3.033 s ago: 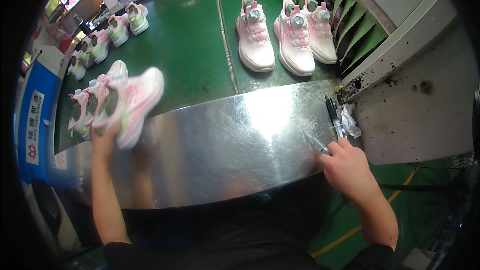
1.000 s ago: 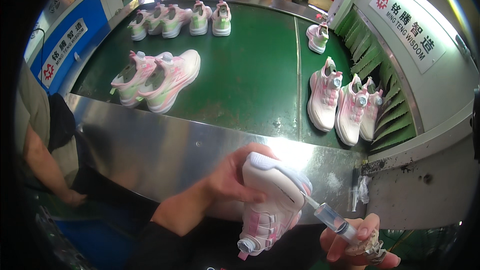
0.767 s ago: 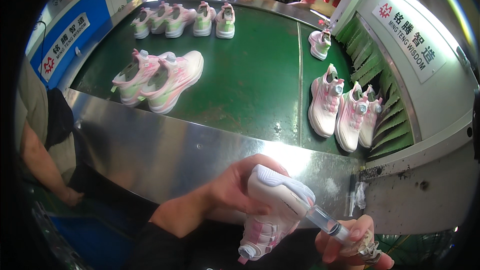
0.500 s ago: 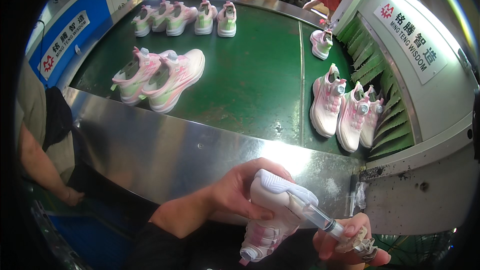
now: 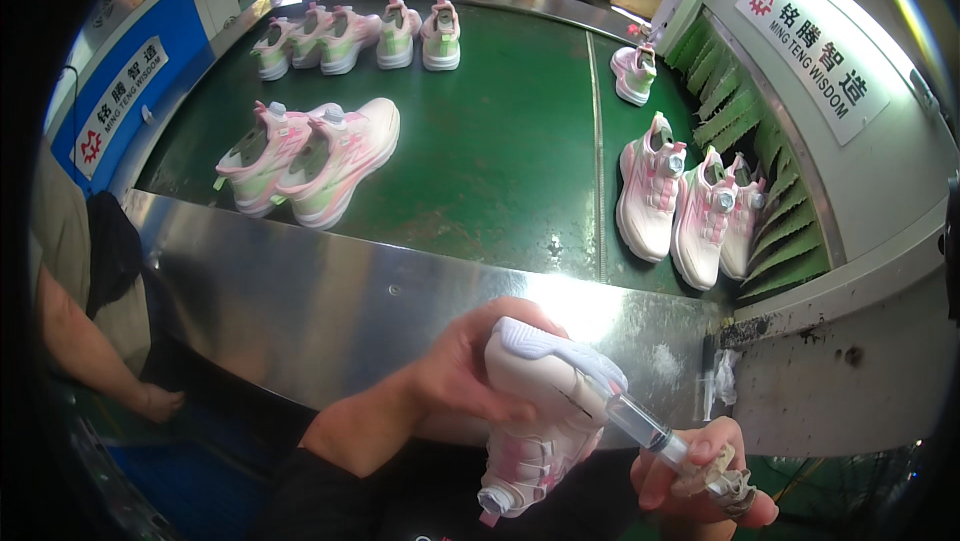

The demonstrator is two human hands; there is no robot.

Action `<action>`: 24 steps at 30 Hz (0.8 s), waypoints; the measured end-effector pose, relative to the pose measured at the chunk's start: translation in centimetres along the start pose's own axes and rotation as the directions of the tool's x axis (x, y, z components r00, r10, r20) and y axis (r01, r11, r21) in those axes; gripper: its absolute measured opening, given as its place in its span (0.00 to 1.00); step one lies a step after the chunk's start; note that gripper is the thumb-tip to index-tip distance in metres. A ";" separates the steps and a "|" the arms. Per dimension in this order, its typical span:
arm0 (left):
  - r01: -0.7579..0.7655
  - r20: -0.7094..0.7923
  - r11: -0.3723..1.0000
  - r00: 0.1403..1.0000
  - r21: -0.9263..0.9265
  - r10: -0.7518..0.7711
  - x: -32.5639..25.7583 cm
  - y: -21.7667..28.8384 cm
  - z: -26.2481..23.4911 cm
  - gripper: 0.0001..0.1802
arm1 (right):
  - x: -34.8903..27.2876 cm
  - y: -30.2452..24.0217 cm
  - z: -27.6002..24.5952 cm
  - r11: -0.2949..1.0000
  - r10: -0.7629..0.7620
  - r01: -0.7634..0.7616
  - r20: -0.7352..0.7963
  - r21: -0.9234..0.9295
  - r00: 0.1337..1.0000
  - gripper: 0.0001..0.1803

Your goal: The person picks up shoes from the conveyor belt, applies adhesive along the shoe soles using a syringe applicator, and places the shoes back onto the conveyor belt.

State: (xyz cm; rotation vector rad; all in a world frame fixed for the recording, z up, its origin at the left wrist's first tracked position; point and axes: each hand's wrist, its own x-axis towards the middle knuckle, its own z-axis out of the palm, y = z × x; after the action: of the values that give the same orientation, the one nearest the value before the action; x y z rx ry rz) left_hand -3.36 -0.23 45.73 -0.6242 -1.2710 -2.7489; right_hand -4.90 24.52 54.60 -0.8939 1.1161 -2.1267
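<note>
A white and pink sneaker (image 5: pixel 545 396) is gripped in my left hand (image 5: pixel 462 371), fingers over its sole edge and thumb along the upper. Its toe is up, its sole faces up and right, and its lacing side with the dial hangs low. My right hand (image 5: pixel 705 471) is closed around a clear syringe (image 5: pixel 638 423), whose front end meets the sneaker at the seam of sole and upper. Crumpled, pale wrapping covers some of the right fingers. The syringe's tip is too small to make out.
More sneakers stand in a row (image 5: pixel 340 41) at the back of the green conveyor belt (image 5: pixel 490 141), a pair (image 5: pixel 335 166) at its left, several (image 5: pixel 650 191) by the green strip curtain (image 5: pixel 780 181). A metal ledge (image 5: pixel 300 291) borders it. A co-worker's arm (image 5: pixel 95 346) hangs at left.
My left hand and the sneaker have shifted slightly left and up, the shoe turning a little. The syringe has followed along the sole edge. At left the co-worker's hand moved slightly right.
</note>
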 end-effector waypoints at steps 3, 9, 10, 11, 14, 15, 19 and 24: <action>0.009 -0.032 1.000 0.999 -0.027 -0.010 0.2 -0.1 -0.1 0.38 | -0.4 0.1 0.0 1.000 0.001 -0.001 -0.038 0.011 0.999 0.39; 0.002 -0.101 0.993 0.995 0.120 0.010 0.0 -0.2 -1.4 0.42 | -1.1 0.9 -0.8 0.997 0.005 0.000 -0.073 0.076 0.997 0.41; 0.018 -0.091 0.994 0.996 0.112 -0.007 0.1 -0.2 -1.4 0.42 | -1.3 0.9 -1.0 0.997 0.010 -0.007 -0.040 0.080 0.999 0.41; 0.019 -0.116 0.996 0.993 0.089 -0.008 0.3 -0.1 -1.1 0.42 | -1.6 1.0 -1.1 0.996 0.005 -0.001 -0.035 0.092 0.999 0.42; 0.023 -0.153 0.996 0.988 0.088 -0.009 0.2 -0.2 -1.6 0.42 | -2.0 1.6 -1.9 0.997 0.000 0.004 -0.047 0.076 0.999 0.41; 0.020 -0.184 0.998 0.983 0.060 -0.008 0.3 -0.3 -1.6 0.42 | -2.3 1.7 -2.1 0.995 0.017 -0.011 -0.055 0.102 0.998 0.42; 0.045 -0.264 0.999 0.964 0.017 -0.039 0.5 -0.6 -2.0 0.41 | -3.2 3.2 -3.2 0.988 0.019 -0.007 -0.074 0.157 0.997 0.42; 0.133 -0.317 0.990 0.941 0.037 -0.115 0.3 -0.8 -2.9 0.39 | -4.3 4.7 -4.2 0.911 -0.010 0.025 -0.038 0.412 0.999 0.48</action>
State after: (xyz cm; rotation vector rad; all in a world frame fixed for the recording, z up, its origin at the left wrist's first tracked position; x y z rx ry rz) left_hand -4.76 -1.86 43.55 -0.0943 -1.3459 -2.7489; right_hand -4.64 27.36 47.55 -0.6692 0.6312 -2.2797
